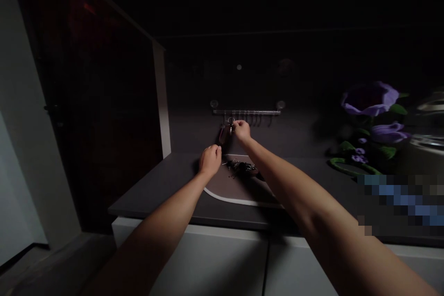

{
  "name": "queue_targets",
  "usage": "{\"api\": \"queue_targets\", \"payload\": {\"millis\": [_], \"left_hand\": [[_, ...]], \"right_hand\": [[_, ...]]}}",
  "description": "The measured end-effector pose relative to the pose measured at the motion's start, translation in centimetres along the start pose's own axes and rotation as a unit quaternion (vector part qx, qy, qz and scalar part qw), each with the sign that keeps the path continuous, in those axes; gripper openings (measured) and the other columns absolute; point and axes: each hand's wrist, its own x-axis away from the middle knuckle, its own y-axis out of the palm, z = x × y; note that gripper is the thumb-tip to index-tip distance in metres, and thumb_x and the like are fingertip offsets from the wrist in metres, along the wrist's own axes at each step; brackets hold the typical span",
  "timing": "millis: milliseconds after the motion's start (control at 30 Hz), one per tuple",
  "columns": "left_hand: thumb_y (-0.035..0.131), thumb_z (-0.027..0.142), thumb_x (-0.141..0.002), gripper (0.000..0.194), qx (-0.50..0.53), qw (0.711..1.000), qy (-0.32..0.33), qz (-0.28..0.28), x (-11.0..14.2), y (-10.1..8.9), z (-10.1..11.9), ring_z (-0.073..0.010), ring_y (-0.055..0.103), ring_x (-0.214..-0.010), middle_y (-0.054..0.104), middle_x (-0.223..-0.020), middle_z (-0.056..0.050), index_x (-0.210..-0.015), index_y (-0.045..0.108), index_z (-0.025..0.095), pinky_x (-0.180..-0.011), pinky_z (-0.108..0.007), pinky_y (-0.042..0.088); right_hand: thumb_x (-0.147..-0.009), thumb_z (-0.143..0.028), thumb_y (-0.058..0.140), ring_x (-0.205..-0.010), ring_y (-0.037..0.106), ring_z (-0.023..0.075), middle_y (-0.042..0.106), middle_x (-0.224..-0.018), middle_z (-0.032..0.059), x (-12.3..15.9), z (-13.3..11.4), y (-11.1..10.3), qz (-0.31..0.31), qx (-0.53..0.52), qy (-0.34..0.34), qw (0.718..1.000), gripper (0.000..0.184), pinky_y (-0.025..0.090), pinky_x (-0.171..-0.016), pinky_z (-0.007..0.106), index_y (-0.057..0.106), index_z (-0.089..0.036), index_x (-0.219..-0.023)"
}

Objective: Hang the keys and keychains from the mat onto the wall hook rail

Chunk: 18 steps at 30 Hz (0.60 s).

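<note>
Okay, key bunch (226, 132): hangs at the hook rail, just left of the right hand's fingertips and just above the left hand; a ring at its top, metal pieces and a purplish piece below.
Right hand (242, 131): fingers and thumb pinched together, grasping the key bunch near its ring, from the right side; sits higher than the left hand, just below the rail.
Left hand (211, 159): fingers curled, thumb side up, just under the lower end of the key bunch; cannot tell if it touches or grips anything.
Hook rail (247, 112): clear horizontal bar on the dark back wall, one round mount near each end, small hooks along it; key bunch at its left part; cannot tell if the ring is on a hook.
Key pile (243, 167): dark jumble with metal bits, lies below the right hand and right of the left hand, partly in shadow.
Mat (222, 190): brownish, pale rim, under the key pile; right forearm crosses over its right part.
Countertop (145, 186): dark, bears the mat, white cabinet (215, 259) below.
Purple flowers (371, 99): at right, green leaves, well apart from both hands.
</note>
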Motion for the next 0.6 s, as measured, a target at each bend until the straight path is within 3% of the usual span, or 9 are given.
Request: {"api": "queue_targets", "payload": {"millis": [133, 467, 600], "left_hand": [[0.032, 0.027, -0.089, 0.029, -0.011, 1.0, -0.007, -0.002, -0.1, 0.1, -0.1, -0.0158, 0.055, -0.076, 0.063, -0.081, -0.007, -0.077, 0.056, 0.018, -0.066, -0.026, 0.034], [0.031, 0.028, -0.089, 0.03, -0.014, 1.0, -0.016, -0.003, -0.1, 0.2, -0.3, -0.0169, 0.056, -0.076, 0.063, -0.081, -0.008, -0.078, 0.057, 0.018, -0.066, -0.027, 0.034], [0.031, 0.027, -0.088, 0.029, -0.018, 1.0, -0.018, -0.004, -0.1, 0.1, -0.4, -0.0173, 0.055, -0.077, 0.063, -0.082, -0.009, -0.078, 0.057, 0.018, -0.066, -0.027, 0.034]], "right_hand": [[-0.074, -0.035, 0.05, -0.063, 0.056, 0.0133, 0.061, -0.066, 0.0036, -0.7, 0.2, 0.6, 0.032, -0.003, 0.035, 0.999, 0.022, 0.046, -0.064, 0.026, 0.058, -0.014, -0.075], [-0.074, -0.032, 0.051, -0.06, 0.056, 0.0121, 0.059, -0.062, 0.0018, -2.0, 1.1, 1.3, 0.039, -0.018, 0.067, 0.997, 0.019, 0.048, -0.063, 0.027, 0.059, -0.014, -0.077], [-0.076, -0.032, 0.05, -0.057, 0.055, 0.0111, 0.056, -0.058, -0.0001, -2.3, 1.4, 1.4, 0.013, -0.025, 0.041, 0.999, 0.019, 0.048, -0.06, 0.026, 0.058, -0.015, -0.077]]}}
